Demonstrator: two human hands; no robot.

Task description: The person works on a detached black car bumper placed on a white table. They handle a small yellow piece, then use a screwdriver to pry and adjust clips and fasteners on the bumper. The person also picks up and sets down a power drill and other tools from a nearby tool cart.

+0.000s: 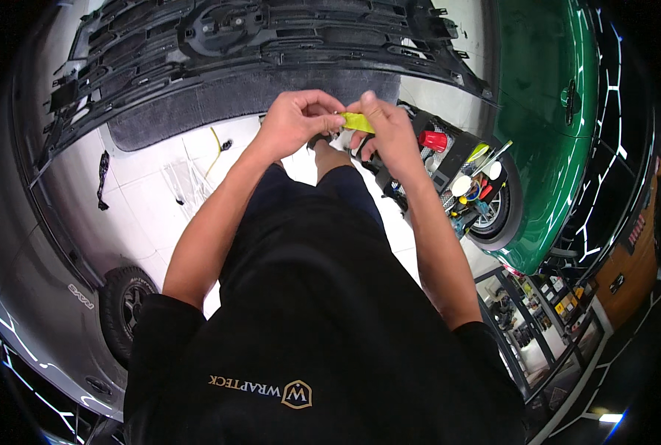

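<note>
Out in front of my body, both hands meet at a small bright yellow-green strip (358,122), whose exact kind I cannot make out. My left hand (301,124) pinches its left end between thumb and fingertips. At the other end, my right hand (391,137) grips the strip with the thumb on top and fingers curled beneath. Beyond the hands lies a large black car grille (271,41) with many slats and clips, above a dark grey padded surface (189,111).
To the right stands a black tool cart (441,174) with a red cup (433,141) and several hand tools. A green car (541,133) is beyond it, a grey vehicle (41,259) at left. On the white floor lie a yellow cord (216,148) and a black part (103,180).
</note>
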